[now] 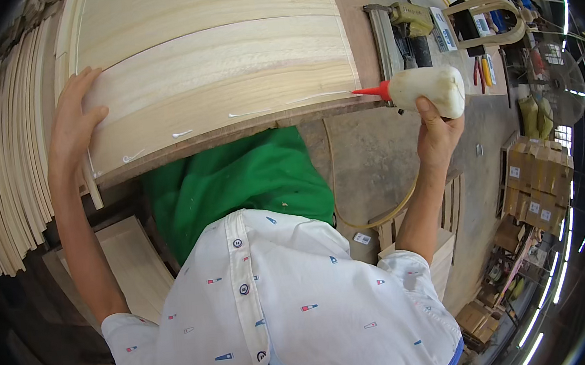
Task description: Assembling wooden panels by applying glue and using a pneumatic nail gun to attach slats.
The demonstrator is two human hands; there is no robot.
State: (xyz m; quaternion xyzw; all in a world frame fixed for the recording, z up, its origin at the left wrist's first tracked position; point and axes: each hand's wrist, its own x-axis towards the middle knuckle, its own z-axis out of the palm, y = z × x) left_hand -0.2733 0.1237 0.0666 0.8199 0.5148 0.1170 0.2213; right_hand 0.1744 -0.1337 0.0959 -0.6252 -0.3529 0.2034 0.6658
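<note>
A pale wooden board (217,78) lies on a workbench in front of me. My left hand (73,122) rests flat on its left end, fingers spread over the edge. My right hand (437,128) grips a white glue bottle (430,88) held sideways, its red nozzle (371,91) touching the board's right near corner. A thin white line of glue (251,112) runs along the board's near edge, broken into short streaks toward the left.
A stack of thin wood strips (5,159) stands on the left. Behind the board sit a clamp and a yellow tool (409,19), pliers and a curved wooden piece (487,19). Cardboard boxes (540,185) stand at right. A flat panel (133,266) lies below left.
</note>
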